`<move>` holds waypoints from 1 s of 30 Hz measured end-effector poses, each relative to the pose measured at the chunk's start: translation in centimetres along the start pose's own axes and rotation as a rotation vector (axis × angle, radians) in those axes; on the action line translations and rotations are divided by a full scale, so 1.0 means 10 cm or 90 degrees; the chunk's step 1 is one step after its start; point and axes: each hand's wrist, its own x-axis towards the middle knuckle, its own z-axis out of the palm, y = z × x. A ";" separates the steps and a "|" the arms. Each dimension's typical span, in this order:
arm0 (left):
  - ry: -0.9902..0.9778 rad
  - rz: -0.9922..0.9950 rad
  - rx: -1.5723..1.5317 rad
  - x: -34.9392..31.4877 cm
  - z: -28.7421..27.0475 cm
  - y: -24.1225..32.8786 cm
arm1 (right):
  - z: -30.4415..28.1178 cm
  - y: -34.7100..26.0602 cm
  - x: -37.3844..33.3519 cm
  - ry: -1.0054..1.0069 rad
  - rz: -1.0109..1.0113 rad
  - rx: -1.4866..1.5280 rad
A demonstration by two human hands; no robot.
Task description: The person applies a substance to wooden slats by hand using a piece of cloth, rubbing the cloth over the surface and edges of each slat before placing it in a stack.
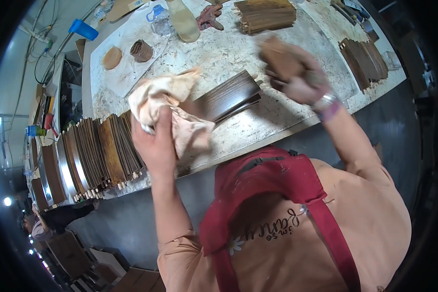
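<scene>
My left hand (155, 143) is closed on a crumpled cream cloth (163, 97), which hangs over the near end of a short stack of dark brown wooden slats (236, 93). These slats have a glossy top face and pale pegs at the far right end. To the right of the stack and above the table, my right hand (304, 80) grips a brown block (280, 58). Motion blurs that block, so its exact kind is unclear. Part of the slat stack is hidden behind the cloth.
A long row of pegged slats (100, 151) stands along the table's left edge. More slats lie in piles at the back (267, 14) and right (365, 63). Jugs (184, 22), a glove (210, 17) and a brown roll (141, 51) sit at the back.
</scene>
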 end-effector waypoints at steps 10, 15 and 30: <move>-0.104 0.183 0.394 -0.26 0.32 -1.13 | -0.38 1.01 0.99 0.136 -0.039 -0.213; 0.020 0.027 0.240 -0.25 0.11 -1.23 | -0.38 1.12 0.98 0.154 -0.031 -0.219; 0.092 -0.071 0.153 -0.56 -0.18 -1.60 | -0.36 1.09 0.99 0.158 -0.031 -0.225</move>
